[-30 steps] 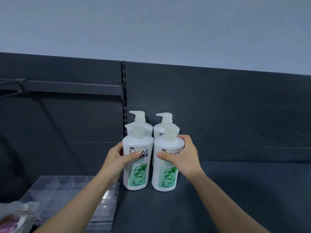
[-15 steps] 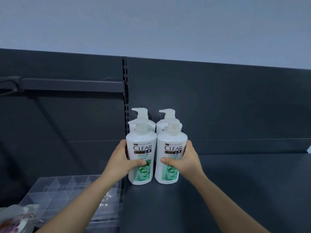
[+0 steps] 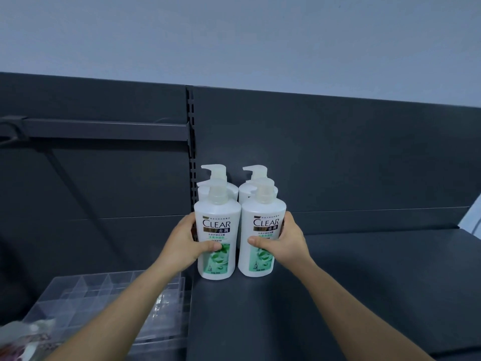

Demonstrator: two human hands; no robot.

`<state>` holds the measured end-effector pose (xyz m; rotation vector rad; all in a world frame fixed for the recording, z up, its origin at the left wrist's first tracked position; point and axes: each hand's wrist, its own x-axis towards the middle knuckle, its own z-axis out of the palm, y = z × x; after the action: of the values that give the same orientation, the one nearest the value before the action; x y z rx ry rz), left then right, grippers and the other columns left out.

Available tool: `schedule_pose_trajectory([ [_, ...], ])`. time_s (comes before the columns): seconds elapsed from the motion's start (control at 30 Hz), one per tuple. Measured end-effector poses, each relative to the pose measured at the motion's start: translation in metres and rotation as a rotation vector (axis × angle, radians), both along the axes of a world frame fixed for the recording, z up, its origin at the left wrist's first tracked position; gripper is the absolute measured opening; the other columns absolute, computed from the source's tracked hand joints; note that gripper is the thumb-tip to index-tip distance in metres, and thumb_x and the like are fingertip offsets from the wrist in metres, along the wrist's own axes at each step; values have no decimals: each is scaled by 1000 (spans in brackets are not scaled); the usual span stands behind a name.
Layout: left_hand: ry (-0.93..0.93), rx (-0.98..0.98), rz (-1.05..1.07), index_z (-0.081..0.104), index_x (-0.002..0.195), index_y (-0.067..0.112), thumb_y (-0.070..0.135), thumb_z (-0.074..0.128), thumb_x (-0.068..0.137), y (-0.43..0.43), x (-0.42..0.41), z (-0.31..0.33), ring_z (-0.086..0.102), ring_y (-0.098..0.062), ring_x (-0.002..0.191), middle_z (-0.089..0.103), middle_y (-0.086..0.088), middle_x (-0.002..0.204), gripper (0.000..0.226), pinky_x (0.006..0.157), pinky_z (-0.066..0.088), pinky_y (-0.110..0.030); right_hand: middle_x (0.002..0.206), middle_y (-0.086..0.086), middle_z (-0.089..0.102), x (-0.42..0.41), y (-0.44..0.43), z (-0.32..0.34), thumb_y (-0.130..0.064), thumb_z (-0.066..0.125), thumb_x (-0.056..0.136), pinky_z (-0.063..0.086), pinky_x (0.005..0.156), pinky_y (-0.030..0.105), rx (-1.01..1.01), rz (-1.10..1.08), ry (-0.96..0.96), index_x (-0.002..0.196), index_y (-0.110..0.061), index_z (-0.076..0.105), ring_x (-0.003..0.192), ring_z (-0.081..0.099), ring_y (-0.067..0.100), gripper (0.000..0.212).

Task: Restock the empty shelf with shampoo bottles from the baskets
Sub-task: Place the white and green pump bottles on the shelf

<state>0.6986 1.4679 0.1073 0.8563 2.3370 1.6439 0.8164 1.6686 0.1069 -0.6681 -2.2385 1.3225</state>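
Two white CLEAR shampoo bottles with green labels stand upright side by side on the dark shelf (image 3: 364,295). My left hand (image 3: 182,246) grips the left front bottle (image 3: 218,220) from its left side. My right hand (image 3: 289,243) grips the right front bottle (image 3: 263,217) from its right side. Directly behind them stand two more white pump bottles, the left rear bottle (image 3: 214,171) and the right rear bottle (image 3: 256,171), against the shelf's back panel, mostly hidden. The baskets are out of view.
A clear plastic divider tray (image 3: 86,290) sits on the neighbouring shelf at lower left, with a crumpled packet (image 3: 23,340) at its front. A slotted upright (image 3: 191,142) and a dark rail (image 3: 104,128) stand left of the bottles. Bare shelf stretches to the right.
Both hands have pushed the two front bottles back on the shelf, close against the rear pair. The labels now face me squarely.
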Motion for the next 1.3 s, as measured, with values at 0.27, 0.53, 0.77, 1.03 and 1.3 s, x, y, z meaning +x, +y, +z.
schedule_pose_trajectory([
  [0.27, 32, 48, -16, 53, 97, 40, 8, 84, 67, 1, 9, 1, 60, 2, 96, 67, 11, 104, 54, 75, 45, -19, 107, -13, 67, 3, -6, 0, -28, 90, 64, 55, 91, 42, -22, 0, 11, 113, -24, 50, 101, 64, 8, 64],
  [0.53, 294, -35, 174, 8, 152, 19, 20, 83, 71, 4, 30, 6, 19, -18, 141, 23, -4, 149, 111, 116, 24, -43, 130, -8, 54, 29, -16, -1, -33, 83, 73, 45, 101, 36, 146, -53, -100, 143, -23, 36, 122, 52, 12, 85],
  [0.77, 989, -96, 106, 31, 143, 3, 16, 79, 74, 19, 63, 13, 15, -33, 143, 29, -18, 149, 86, 116, 6, -54, 152, -2, 40, 81, -13, -13, -42, 69, 87, 36, 110, 34, 495, -172, -294, 151, -19, 30, 142, 33, 18, 79],
  [1.03, 1053, -455, -295, 39, 143, 4, 32, 72, 81, 63, 123, 7, 30, -30, 142, 40, -12, 149, 76, 117, 23, -43, 145, -1, 46, 158, -5, -22, -41, 64, 90, 39, 106, 34, 628, -279, -377, 148, -18, 36, 135, 39, 21, 67],
  [1.3, 1072, -462, -495, 26, 149, 14, 42, 59, 90, 115, 224, -8, 19, -20, 146, 30, -1, 153, 74, 119, 11, -37, 142, 4, 49, 274, 11, -28, -34, 64, 90, 41, 105, 37, 631, -399, -505, 145, -16, 41, 131, 42, 27, 62],
])
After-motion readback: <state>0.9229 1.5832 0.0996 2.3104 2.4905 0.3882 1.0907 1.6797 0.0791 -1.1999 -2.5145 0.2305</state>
